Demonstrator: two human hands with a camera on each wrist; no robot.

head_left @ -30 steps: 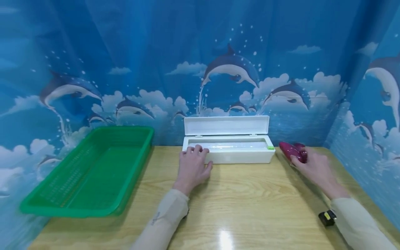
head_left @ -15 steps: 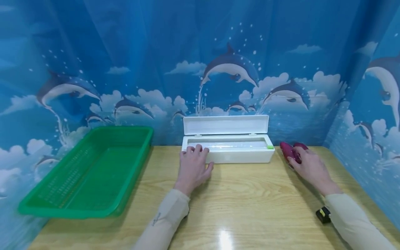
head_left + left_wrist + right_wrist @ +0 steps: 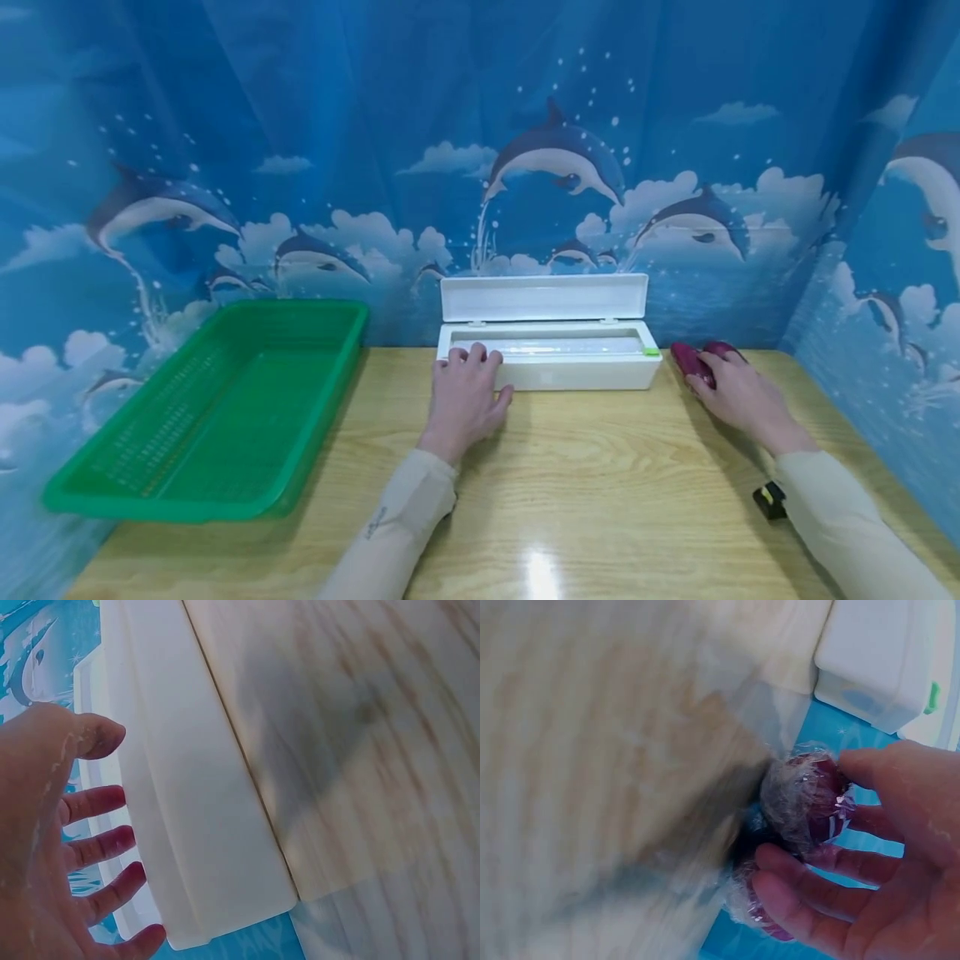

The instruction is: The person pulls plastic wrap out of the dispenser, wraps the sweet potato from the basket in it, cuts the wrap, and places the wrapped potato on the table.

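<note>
My left hand [image 3: 467,400] rests its fingertips on the front rim of a long white cling film box [image 3: 577,373], whose lid [image 3: 544,298] stands raised. A clear roll of film [image 3: 562,347] lies inside. In the left wrist view the fingers [image 3: 101,847] are spread along the box's edge. To the right of the box, my right hand [image 3: 742,398] has its thumb and fingers around a purple-red oblong item [image 3: 810,799] wrapped in clear film. A second wrapped purple-red item [image 3: 757,907] lies beside it, partly behind the fingers. Their exact kind cannot be told.
A green plastic basket [image 3: 168,507] stands on the left of the wooden table [image 3: 592,492]. A dolphin-print curtain [image 3: 420,100] closes off the back and right side. A small black device [image 3: 769,500] sits under the right sleeve. A green slider [image 3: 651,352] marks the box's right end.
My right hand has shifted slightly left and turned with the wrapped item, which now sits beside the second one. The left hand stays in place on the box.
</note>
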